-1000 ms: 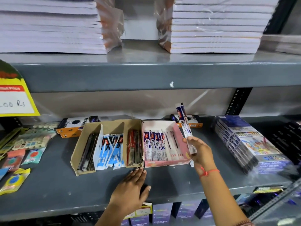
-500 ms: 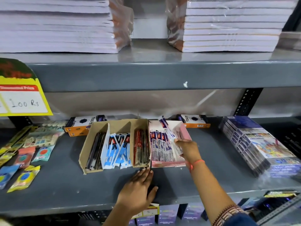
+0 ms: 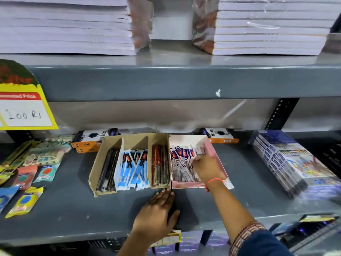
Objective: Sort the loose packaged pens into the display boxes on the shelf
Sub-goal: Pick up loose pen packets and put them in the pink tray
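The right hand [image 3: 206, 168] is inside the pink display box [image 3: 215, 154], resting on the white-and-purple packaged pens [image 3: 181, 163] that fill it. Its fingers [image 3: 195, 160] are curled down onto the packets at the box's right side; motion blur prevents telling whether they are pinching a packet or only pressing the row flat. The pens in the pink display box lie with their long axes running front to back, from the box's open front edge toward its rear wall, and lean slightly leftward. The left hand [image 3: 156, 217] lies flat and open on the grey shelf [image 3: 64, 209], just in front of the pink display box's left front corner, holding nothing, with its fingertips close to the front of the brown cardboard box [image 3: 132, 143]. That brown box stands directly left of the pink display box, touching it, and has three compartments: dark pens [image 3: 108, 167] farthest from the pink box, blue packets [image 3: 134, 165] in the middle, red pens [image 3: 159, 167] nearest it. Judgement: the placing step into the pink display box appears nearly complete. The right hand is the nearer hand to the packets; any settling move would run along their front-to-back axis. No further loose pens can be identified near the pink display box.
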The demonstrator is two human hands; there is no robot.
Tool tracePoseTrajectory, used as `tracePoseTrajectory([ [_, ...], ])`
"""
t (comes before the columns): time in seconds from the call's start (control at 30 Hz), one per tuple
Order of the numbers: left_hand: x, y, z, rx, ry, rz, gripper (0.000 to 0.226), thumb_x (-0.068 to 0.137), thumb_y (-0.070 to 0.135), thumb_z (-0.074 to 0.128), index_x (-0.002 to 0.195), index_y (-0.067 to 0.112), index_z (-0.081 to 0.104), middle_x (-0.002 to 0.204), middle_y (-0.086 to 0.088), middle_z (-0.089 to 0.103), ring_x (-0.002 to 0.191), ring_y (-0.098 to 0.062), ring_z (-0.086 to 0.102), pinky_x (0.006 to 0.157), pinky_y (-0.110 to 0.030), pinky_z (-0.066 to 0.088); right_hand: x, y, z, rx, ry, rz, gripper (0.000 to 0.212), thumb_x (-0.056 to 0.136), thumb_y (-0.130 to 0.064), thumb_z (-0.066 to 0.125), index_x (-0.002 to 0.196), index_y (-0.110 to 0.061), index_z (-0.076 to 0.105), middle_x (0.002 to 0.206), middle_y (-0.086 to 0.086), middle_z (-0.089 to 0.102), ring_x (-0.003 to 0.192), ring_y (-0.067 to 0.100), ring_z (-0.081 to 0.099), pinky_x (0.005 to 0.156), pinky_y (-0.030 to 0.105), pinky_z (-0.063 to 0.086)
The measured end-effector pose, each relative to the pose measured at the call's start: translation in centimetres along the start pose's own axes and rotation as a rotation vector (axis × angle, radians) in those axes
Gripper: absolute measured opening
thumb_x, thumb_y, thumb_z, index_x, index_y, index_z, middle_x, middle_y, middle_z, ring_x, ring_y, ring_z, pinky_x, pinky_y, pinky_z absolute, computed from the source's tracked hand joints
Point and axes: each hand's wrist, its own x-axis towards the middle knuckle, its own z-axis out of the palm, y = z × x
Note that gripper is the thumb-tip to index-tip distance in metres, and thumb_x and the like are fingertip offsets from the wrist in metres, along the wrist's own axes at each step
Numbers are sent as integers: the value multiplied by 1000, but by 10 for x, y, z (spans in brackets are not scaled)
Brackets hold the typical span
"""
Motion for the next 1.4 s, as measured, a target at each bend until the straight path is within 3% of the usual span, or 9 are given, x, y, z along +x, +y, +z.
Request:
tracePoseTrajectory([
  [0.13, 1, 1, -1, 71, 25, 13, 75, 98, 49, 6, 104, 17, 73, 108, 2, 69, 100, -11, 64, 89, -25, 40, -2, 47, -42, 188, 427, 98, 23, 90, -9, 49, 96, 0, 69, 102, 30, 68, 94, 43, 65, 75, 38, 49],
  [0.33, 0, 0, 0, 82, 19, -2, 78, 98, 48, 3, 101, 18, 75, 107, 3, 69, 99, -10, 64, 82, -24, 48, -10, 82, -42, -266, -109, 25, 28, 86, -7, 52, 109, -4, 67, 117, 20, 65, 114, 35, 59, 91, 31, 45],
  [0.67, 0, 1, -1, 112, -28, -31, 79, 97, 52, 2, 109, 17, 72, 115, 2, 66, 105, -11, 61, 91, -29, 37, -8, 83, -30, -616, -22, -31, 39, 94, -3, 35, 129, -5, 52, 132, 15, 49, 121, 33, 53, 96, 41, 49],
  [0.77, 3, -5, 9, 81, 35, 10, 102, 79, 70, -17, 140, 15, 43, 145, 2, 33, 134, -16, 31, 107, -30, 9, -7, 92, -34, -602, 29, 54, 40, 94, -5, 35, 133, -6, 43, 135, 15, 48, 124, 32, 49, 95, 40, 49],
  [0.8, 3, -6, 10, 59, 40, 4, 105, 75, 72, -20, 143, 15, 37, 147, 3, 27, 136, -16, 26, 107, -29, 7, -6, 96, -36, -572, 39, 90, 40, 94, -7, 35, 134, -7, 41, 136, 16, 47, 125, 33, 48, 95, 40, 48],
  [0.97, 2, -3, 7, 25, 8, -42, 77, 98, 51, 5, 105, 16, 73, 111, 1, 68, 100, -16, 64, 78, -28, 50, 0, 111, -44, -294, 89, 214, 38, 89, -15, 49, 123, 2, 48, 129, 24, 49, 121, 41, 47, 99, 41, 42],
  [1.17, 3, -4, 9, 109, 122, 19, 77, 98, 50, 4, 102, 19, 74, 108, 3, 69, 98, -13, 65, 76, -25, 50, -2, 114, -57, 46, 186, 275, 28, 86, -11, 53, 110, 2, 49, 98, 25, 60, 103, 43, 59, 73, 35, 39],
  [1.27, 2, -4, 8, 112, 121, 21, 78, 98, 49, 4, 102, 18, 74, 107, 3, 69, 97, -13, 65, 75, -25, 51, 2, 118, -63, 338, 214, 345, 7, 82, -6, 60, 83, -1, 55, 83, 19, 58, 91, 38, 59, 70, 30, 37],
  [1.4, 1, -3, 6, 110, 101, 20, 78, 98, 50, 4, 102, 17, 75, 108, 2, 69, 98, -13, 65, 75, -25, 51, -4, 123, -68, 815, 217, 374, 33, 80, 3, 67, 59, -14, 48, 64, 11, 58, 58, 22, 50, 53, 25, 41],
])
